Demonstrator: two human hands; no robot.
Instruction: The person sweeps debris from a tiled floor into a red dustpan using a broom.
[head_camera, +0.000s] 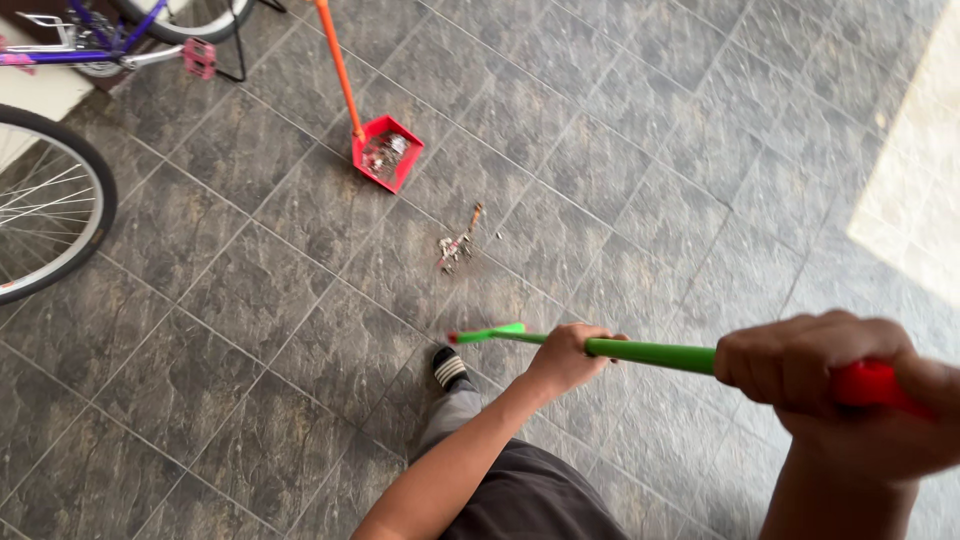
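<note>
You are standing on a floor of grey stone-look tiles (620, 130), laid on the diagonal and taking up nearly the whole view. A bicycle wheel (45, 205) is showing at the left edge, and part of a purple bicycle (90, 45) is leaning in the top left corner. A red dustpan (388, 152) on a long orange handle (338, 62) is sitting on the tiles, well apart from your hands, with some litter lying inside it. You are holding a green broom handle (650, 353) that is running almost level across the lower right of the view, its far end reaching out over the tiles above your foot. Your right hand (815, 375) is wrapping fully round the red grip (865, 382) at the near end, fingers closed tight. Your left hand (568, 355) is closing round the green shaft further along. Your foot in a black sandal (449, 367) is resting on the tiles just below that end. A small heap of debris (458, 243) is lying between the handle's far end and the dustpan.
</note>
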